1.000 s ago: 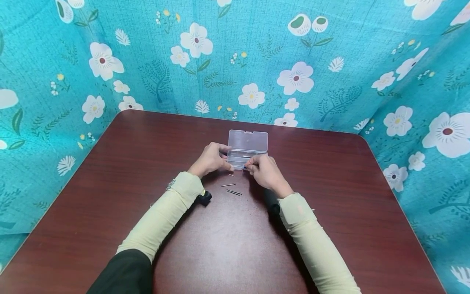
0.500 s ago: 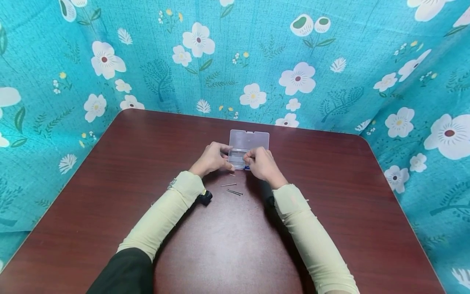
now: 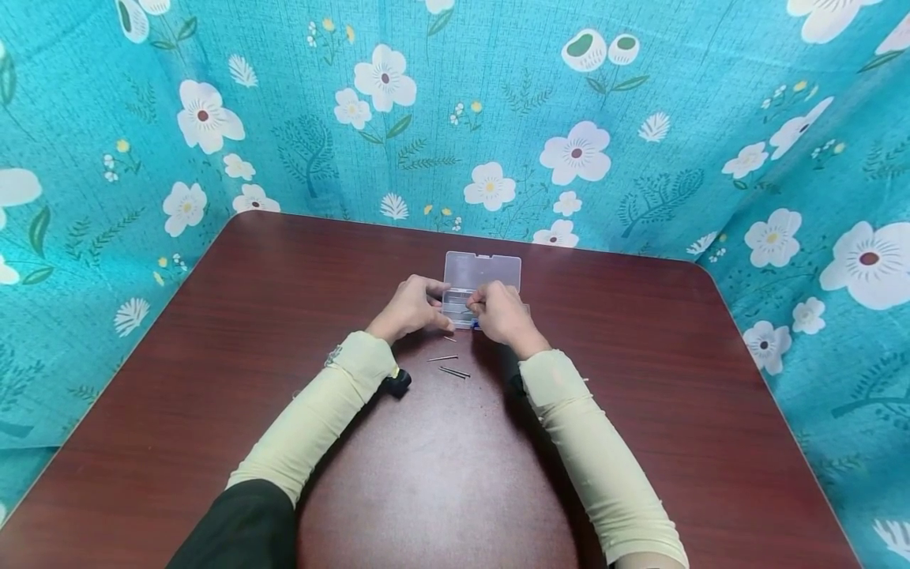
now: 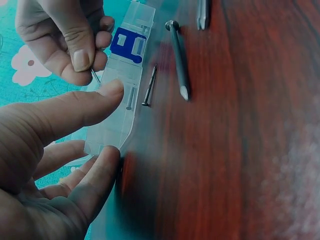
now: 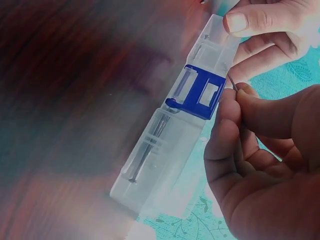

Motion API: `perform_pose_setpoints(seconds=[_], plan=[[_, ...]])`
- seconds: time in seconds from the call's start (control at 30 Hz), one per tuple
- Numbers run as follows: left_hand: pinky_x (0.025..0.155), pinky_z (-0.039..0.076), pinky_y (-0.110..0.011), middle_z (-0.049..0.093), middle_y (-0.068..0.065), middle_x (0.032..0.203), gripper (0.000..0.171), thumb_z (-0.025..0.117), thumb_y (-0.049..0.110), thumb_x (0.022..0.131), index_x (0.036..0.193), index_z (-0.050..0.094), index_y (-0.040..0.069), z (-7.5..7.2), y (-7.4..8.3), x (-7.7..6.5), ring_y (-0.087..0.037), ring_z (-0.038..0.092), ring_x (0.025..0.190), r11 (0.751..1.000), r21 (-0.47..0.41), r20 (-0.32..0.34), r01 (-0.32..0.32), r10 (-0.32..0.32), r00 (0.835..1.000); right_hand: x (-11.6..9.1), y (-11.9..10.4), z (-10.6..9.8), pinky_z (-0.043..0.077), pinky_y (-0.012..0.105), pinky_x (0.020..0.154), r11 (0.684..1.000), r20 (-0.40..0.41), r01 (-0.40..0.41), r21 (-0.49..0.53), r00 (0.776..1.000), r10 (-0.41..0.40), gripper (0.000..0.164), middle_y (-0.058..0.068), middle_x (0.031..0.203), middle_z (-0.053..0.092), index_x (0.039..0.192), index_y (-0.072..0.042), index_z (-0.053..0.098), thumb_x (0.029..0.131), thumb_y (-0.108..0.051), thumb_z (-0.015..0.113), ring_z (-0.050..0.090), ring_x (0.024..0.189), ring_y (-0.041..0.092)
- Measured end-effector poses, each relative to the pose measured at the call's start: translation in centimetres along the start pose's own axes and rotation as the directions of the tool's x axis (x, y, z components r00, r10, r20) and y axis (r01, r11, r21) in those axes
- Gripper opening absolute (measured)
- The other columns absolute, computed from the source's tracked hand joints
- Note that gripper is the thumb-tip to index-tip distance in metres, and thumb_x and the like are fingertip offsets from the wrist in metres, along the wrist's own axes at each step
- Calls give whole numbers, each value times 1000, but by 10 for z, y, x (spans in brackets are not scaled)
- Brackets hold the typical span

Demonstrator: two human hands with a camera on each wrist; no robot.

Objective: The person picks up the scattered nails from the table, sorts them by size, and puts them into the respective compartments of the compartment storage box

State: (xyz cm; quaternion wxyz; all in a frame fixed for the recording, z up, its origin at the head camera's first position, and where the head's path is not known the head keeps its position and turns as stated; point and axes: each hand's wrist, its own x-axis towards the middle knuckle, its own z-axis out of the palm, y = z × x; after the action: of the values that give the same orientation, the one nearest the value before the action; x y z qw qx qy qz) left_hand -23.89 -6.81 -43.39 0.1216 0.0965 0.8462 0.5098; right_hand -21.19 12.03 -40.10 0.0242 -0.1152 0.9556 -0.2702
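A clear plastic box [image 3: 455,308] with a blue latch [image 5: 197,92] stands on the table, its lid [image 3: 483,270] raised at the back. My left hand [image 3: 412,307] grips the box's left end, thumb along the front and fingers at the end. Over the box's compartments, my right hand [image 3: 503,314] pinches a thin nail [image 5: 233,82] between thumb and forefinger. Most of that nail is hidden by the fingers; its end points toward the left hand. Through the front wall, a long nail [image 5: 150,145] shows at the box's right part.
In front of the box lie a small nail [image 4: 149,86], a longer nail [image 3: 442,358] and a pair of dark nails [image 3: 453,372] side by side. The brown table [image 3: 320,269] ends at a blue flowered cloth [image 3: 426,118] behind the box.
My right hand has moved from the box's front edge back and slightly left, over the compartments. The left hand and the nails on the table have stayed in place.
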Motion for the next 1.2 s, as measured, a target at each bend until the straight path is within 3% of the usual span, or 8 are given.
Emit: perform_pose_setpoints(seconds=[0.1,0.23,0.47,0.93,1.2], plan=[[69,54,-29,70,-10,108,79,96,1,60,133,66,6,0,0,0,-20,64,95,1000,1,1,4,-4,1000,2,-2,1,48,37,75,999,8,27,-23,1000,-27,16,-1,77,64,88,-8,78,95,-4,64,55,77,21],[67,55,-29,69,-12,111,77,95,0,62,133,66,6,-1,0,-1,-21,64,97,1000,-12,9,8,-8,1000,4,-3,4,48,35,73,999,16,40,-26,999,-40,16,0,77,64,85,-8,77,91,0,64,55,76,20],[65,55,-29,70,-12,112,77,94,-1,62,133,66,5,-1,-1,-1,-21,63,96,1000,-23,11,9,-9,1000,3,-4,4,49,34,73,999,-8,47,-1,999,-47,13,0,83,70,93,-7,80,93,-4,67,57,77,20],[67,54,-29,70,-11,108,78,95,1,62,134,66,6,-2,3,-2,-21,63,95,1000,-8,7,12,-12,1000,-8,-2,-1,52,31,65,991,-5,31,133,1000,-31,13,4,92,73,99,-4,79,96,-7,67,62,78,19],[70,54,-28,71,-12,108,79,96,1,59,133,66,5,-2,1,-1,-20,64,93,1000,-3,1,2,-2,1000,-17,-3,-4,50,31,65,987,44,39,158,998,-47,12,3,82,73,92,-3,79,93,-5,67,61,72,16]])
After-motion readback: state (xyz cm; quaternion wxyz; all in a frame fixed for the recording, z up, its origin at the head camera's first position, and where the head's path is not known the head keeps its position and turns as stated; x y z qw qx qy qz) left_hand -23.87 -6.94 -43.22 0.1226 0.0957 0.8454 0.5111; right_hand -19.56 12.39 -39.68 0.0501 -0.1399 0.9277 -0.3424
